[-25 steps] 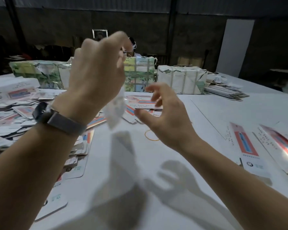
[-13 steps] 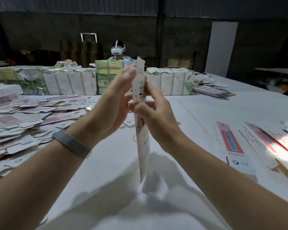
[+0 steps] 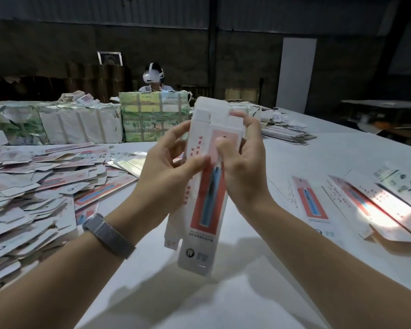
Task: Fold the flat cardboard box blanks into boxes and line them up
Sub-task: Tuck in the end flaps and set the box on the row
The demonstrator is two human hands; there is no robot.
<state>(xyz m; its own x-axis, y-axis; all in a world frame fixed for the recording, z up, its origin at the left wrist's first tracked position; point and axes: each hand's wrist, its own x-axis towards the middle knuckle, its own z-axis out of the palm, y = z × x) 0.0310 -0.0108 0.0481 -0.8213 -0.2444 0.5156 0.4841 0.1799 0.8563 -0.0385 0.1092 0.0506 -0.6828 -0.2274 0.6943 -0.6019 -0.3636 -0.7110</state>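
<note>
The box blank [image 3: 205, 186], white with a red panel, is held upright above the white table [image 3: 259, 293], partly opened. The left hand [image 3: 169, 174] grips its left edge, thumb pressed on the front panel. The right hand [image 3: 243, 162] grips the right edge, fingers curled behind. A loose heap of flat blanks [image 3: 33, 193] lies at left. Folded boxes [image 3: 365, 200] lie side by side at right. Wrapped bundles [image 3: 81, 124] stand behind.

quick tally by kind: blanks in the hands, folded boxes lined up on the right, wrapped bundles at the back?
Box blank held in the hands: 1
Folded boxes lined up on the right: 3
Wrapped bundles at the back: at least 2, edges unclear
Total: at least 6
</note>
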